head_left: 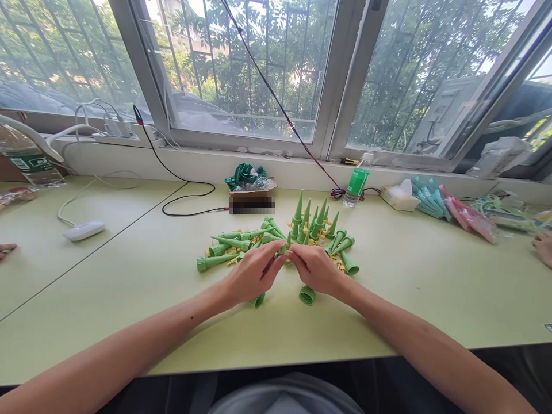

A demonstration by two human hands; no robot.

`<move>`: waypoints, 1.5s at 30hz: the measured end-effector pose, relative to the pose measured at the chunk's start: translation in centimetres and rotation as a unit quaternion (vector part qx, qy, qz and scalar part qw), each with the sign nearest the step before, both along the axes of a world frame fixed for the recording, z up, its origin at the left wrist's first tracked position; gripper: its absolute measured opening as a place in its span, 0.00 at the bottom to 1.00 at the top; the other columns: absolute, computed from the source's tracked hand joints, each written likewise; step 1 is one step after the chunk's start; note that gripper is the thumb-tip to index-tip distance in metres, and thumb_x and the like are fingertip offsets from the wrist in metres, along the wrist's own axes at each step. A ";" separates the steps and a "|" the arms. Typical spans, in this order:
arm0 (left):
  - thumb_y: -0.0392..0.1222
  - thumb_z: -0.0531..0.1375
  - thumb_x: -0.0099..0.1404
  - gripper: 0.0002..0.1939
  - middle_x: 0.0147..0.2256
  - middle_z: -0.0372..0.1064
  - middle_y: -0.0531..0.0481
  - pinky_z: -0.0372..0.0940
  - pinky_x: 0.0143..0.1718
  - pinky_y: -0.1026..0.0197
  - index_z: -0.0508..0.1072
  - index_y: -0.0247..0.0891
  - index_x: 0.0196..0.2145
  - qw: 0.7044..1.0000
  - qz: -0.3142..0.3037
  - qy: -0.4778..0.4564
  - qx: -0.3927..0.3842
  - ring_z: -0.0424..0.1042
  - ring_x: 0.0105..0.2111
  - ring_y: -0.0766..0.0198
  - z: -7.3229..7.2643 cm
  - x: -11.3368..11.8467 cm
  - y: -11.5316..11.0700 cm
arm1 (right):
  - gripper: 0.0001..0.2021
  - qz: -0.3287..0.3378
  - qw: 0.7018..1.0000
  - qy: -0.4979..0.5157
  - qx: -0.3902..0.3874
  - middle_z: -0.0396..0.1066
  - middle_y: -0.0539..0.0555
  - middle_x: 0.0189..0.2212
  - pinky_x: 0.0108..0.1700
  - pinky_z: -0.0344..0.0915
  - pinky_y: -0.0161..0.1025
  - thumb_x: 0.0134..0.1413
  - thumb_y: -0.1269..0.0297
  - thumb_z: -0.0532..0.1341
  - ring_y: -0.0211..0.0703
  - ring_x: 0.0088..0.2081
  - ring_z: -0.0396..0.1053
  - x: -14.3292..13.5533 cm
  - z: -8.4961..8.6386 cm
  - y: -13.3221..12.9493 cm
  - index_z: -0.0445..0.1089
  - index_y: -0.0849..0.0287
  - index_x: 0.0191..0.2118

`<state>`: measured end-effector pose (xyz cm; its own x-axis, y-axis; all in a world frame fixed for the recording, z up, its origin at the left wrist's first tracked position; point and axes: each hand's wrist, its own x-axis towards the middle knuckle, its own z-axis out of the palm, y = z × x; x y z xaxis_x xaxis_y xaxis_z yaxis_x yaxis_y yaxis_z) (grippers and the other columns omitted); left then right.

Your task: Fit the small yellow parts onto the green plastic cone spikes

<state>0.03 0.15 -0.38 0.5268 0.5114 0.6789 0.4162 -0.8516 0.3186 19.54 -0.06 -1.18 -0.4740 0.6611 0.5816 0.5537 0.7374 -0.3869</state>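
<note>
My left hand (254,273) is closed, its thumb and fingers pinching a green plastic spike (282,249), partly hidden by the fingers. Fingertip to fingertip with it, my right hand (318,267) is pinched too; what lies in its fingers is too small to make out. Behind the hands several green spikes stand upright, among them a tall spike (298,213). Other spikes lie in a pile, such as a spike (215,262) on the left and a spike (349,263) on the right. Small yellow fittings (340,265) are scattered between them. A green cap (307,295) lies below my right hand.
On the pale table (129,310) behind the pile are a small box (252,188) with green plastic and a water bottle (357,181). A tissue box (399,195) and bagged items (468,213) lie right. Other people's hands show at the left edge (6,248) and right edge (544,247).
</note>
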 end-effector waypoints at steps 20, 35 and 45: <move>0.47 0.54 0.71 0.10 0.22 0.61 0.57 0.48 0.18 0.69 0.66 0.38 0.40 0.963 0.023 -0.129 -0.235 0.50 0.18 0.73 0.3 0.4 0.7 | 0.08 0.042 0.999 -0.002 0.027 0.75 0.55 0.34 0.32 0.62 0.33 0.69 0.66 0.52 0.39 0.30 0.71 0.2 -0.2 0.3 0.65 0.60 0.49; 0.47 0.54 0.71 0.10 0.21 0.60 0.58 0.47 0.18 0.70 0.66 0.37 0.40 0.964 0.029 -0.133 -0.229 0.49 0.18 0.74 0.2 0.2 0.9 | 0.08 0.041 0.995 -0.040 0.085 0.76 0.55 0.33 0.31 0.61 0.34 0.69 0.69 0.52 0.41 0.30 0.74 0.2 0.4 0.0 0.65 0.61 0.48; 0.41 0.55 0.70 0.05 0.21 0.59 0.59 0.49 0.18 0.71 0.66 0.38 0.40 0.987 0.029 -0.107 -0.119 0.51 0.17 0.74 -0.2 0.1 0.6 | 0.10 0.040 0.998 -0.045 0.035 0.70 0.52 0.28 0.30 0.58 0.34 0.71 0.64 0.48 0.38 0.26 0.66 0.4 0.1 0.1 0.65 0.59 0.41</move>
